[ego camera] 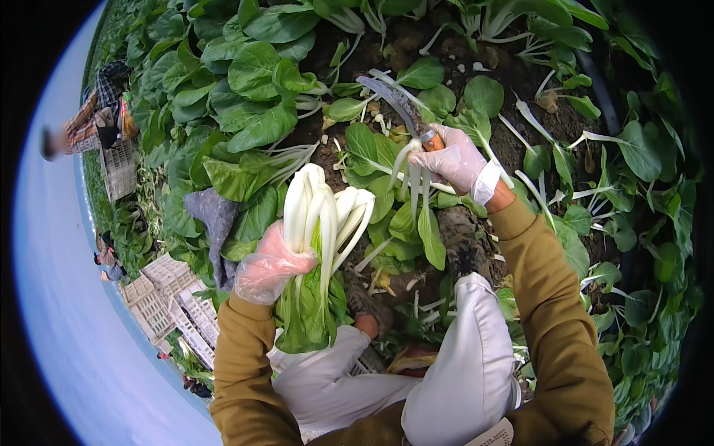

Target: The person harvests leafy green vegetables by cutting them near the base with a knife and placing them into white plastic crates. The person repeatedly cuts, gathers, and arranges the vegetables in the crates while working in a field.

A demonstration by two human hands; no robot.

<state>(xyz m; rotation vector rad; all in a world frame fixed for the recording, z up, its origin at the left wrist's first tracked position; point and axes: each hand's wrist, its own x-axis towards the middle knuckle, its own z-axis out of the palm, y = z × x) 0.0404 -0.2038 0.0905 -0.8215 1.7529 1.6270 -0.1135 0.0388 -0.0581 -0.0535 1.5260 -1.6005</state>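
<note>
My left hand (pixel 274 263), in a thin clear plastic glove, grips heads of bok choy (pixel 312 209). Their white bases point up and away from me, and the green leaves hang below the fist. In my gloved right hand (pixel 454 159) is a sickle-like harvesting knife (pixel 396 103); part of its orange-brown wooden handle shows. The curved, soil-stained blade points up and to the left. Against the same fingers hang a few loose bok choy leaf stalks (pixel 428 231), their leaves downward. How the fingers hold these stalks is partly hidden.
Uncut bok choy (pixel 259 72) grows thickly at the upper left. Trimmed leaves (pixel 538 161) litter the soil on the right. A grey cloth (pixel 213 214) lies beside my left hand. Plastic crates (pixel 162 290) stand at the left, and a person (pixel 83 125) bends over farther off.
</note>
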